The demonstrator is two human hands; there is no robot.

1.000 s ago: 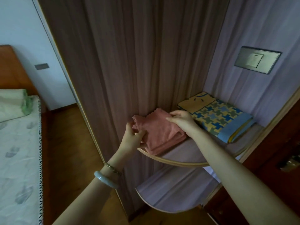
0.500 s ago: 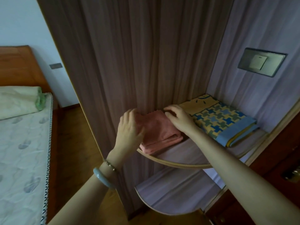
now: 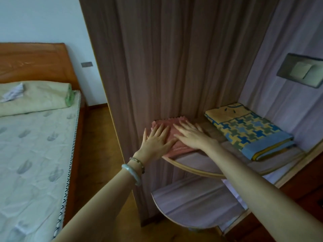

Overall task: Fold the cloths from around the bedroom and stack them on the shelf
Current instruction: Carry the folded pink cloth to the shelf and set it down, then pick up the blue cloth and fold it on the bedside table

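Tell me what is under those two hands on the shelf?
A folded pink cloth, lying on the shelf. The left hand and right hand press flat on it, covering its middle; anything beneath the cloth is hidden.

Left hand [image 3: 156, 139], right hand [image 3: 191, 137] flat on folded pink cloth [image 3: 180, 149], upper shelf [image 3: 195, 171]; patterned cloth [image 3: 248, 131] beside, seemingly apart.

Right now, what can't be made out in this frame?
All in the head view:
- Pink cloth: mostly under the left hand and the right hand, so its folds are hidden.
- Lower shelf: its right part is behind the right forearm.
- Switch: cut off by the right edge.
- Pale cloth on the bed: small, blurred, and it reaches the left edge.
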